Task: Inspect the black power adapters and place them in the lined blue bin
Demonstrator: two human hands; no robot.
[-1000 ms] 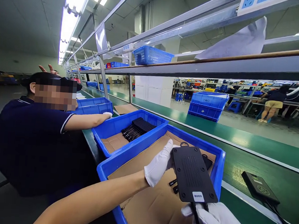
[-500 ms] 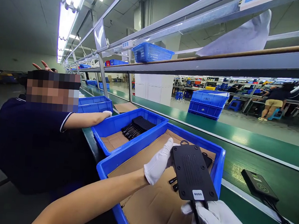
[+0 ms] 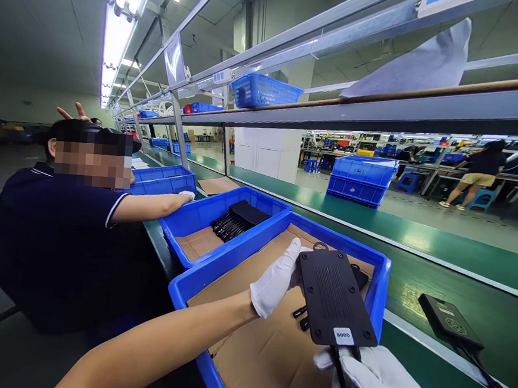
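Left hand (image 3: 276, 281), white-gloved, fingers curled on the far-left edge of the black adapter plate (image 3: 335, 300). The plate hangs over the cardboard-lined blue bin (image 3: 379, 285), long axis running away from the person. Flat, ribbed, labelled "8000". Right hand (image 3: 379, 380) closes on its near cable end.

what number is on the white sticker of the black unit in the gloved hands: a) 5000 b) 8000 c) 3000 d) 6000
b: the white sticker at the near end of the black unit reads 8000; the left hand holds the unit's far edge and the right hand its cable end, above the blue bin.
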